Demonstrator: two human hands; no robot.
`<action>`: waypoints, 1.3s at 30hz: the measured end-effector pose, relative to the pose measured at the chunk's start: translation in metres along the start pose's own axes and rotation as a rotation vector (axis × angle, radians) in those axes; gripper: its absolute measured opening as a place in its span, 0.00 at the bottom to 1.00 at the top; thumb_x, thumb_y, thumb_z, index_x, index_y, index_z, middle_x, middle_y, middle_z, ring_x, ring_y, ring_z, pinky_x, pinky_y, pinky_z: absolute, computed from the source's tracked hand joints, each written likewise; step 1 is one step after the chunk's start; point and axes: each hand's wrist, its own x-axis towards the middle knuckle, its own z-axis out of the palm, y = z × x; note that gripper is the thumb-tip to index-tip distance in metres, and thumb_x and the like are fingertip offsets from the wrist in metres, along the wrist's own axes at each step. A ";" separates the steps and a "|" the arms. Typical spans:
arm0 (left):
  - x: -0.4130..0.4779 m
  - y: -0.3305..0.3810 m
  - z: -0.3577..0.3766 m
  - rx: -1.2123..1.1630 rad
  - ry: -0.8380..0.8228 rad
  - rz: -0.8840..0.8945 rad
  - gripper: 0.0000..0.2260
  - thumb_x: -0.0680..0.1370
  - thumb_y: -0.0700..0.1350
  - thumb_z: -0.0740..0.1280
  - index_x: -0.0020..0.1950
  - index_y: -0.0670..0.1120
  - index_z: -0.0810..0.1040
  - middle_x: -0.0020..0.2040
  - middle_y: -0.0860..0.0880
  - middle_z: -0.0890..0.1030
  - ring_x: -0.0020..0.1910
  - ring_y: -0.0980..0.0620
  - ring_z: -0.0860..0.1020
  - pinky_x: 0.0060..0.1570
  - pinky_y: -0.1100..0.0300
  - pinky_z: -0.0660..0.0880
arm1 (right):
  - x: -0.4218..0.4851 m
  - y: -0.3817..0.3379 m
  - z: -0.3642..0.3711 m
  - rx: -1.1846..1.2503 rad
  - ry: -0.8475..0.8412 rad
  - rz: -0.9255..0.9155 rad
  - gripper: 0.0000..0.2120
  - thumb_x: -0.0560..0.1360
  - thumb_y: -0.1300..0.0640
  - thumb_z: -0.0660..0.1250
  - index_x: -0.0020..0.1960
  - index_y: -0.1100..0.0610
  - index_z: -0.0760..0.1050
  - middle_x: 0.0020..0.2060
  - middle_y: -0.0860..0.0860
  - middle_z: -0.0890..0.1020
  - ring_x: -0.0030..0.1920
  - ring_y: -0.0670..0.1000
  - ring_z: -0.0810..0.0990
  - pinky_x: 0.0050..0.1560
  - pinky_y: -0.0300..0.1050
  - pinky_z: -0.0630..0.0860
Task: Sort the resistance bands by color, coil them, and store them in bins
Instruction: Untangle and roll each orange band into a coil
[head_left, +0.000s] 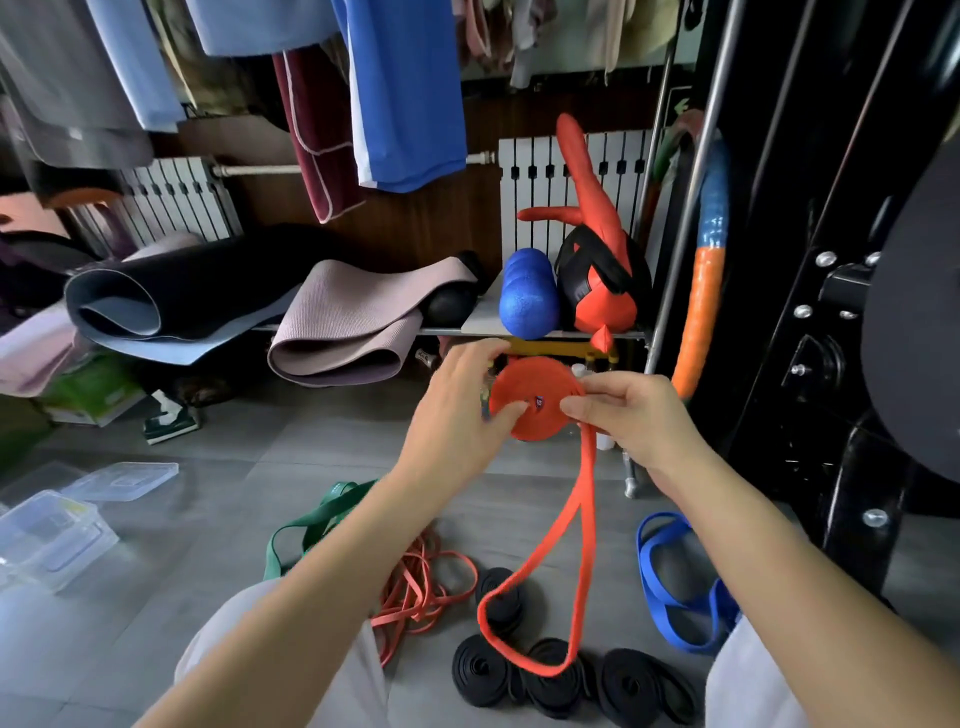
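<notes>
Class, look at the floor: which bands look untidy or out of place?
The thin orange bands lie tangled in a loose heap beside neat black coils; the green band and blue band also sprawl uncoiled.

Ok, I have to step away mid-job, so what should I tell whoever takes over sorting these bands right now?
Left hand grips the part-wound coil of the wide orange band; right hand pinches the band where its loose tail leaves the coil. The tail hangs in a loop above the black coils.
Done: those are wound but lie on the floor, not binned.
Left: finish this coil; coil the green band, blue band and thin orange bands, all loose on the floor; store everything in the clear bins at the left.
</notes>
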 end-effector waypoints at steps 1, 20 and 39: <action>0.002 -0.002 -0.005 0.156 -0.069 0.120 0.25 0.71 0.42 0.70 0.66 0.55 0.69 0.60 0.55 0.72 0.60 0.50 0.73 0.55 0.55 0.73 | 0.000 0.000 0.001 -0.008 -0.026 0.012 0.11 0.69 0.70 0.71 0.41 0.54 0.79 0.27 0.42 0.82 0.29 0.37 0.80 0.29 0.27 0.71; -0.011 0.007 0.009 -0.704 0.092 -0.366 0.20 0.73 0.31 0.69 0.49 0.59 0.78 0.48 0.48 0.80 0.43 0.53 0.82 0.36 0.54 0.81 | -0.008 0.014 0.004 0.059 0.003 -0.039 0.11 0.70 0.68 0.71 0.42 0.51 0.80 0.32 0.41 0.84 0.36 0.39 0.82 0.36 0.28 0.75; 0.006 0.012 -0.008 0.390 -0.366 0.172 0.24 0.73 0.45 0.68 0.68 0.56 0.70 0.62 0.54 0.75 0.59 0.52 0.74 0.55 0.55 0.72 | 0.002 0.012 -0.009 -0.291 -0.158 -0.040 0.10 0.67 0.67 0.74 0.46 0.56 0.82 0.36 0.45 0.84 0.37 0.39 0.82 0.43 0.32 0.78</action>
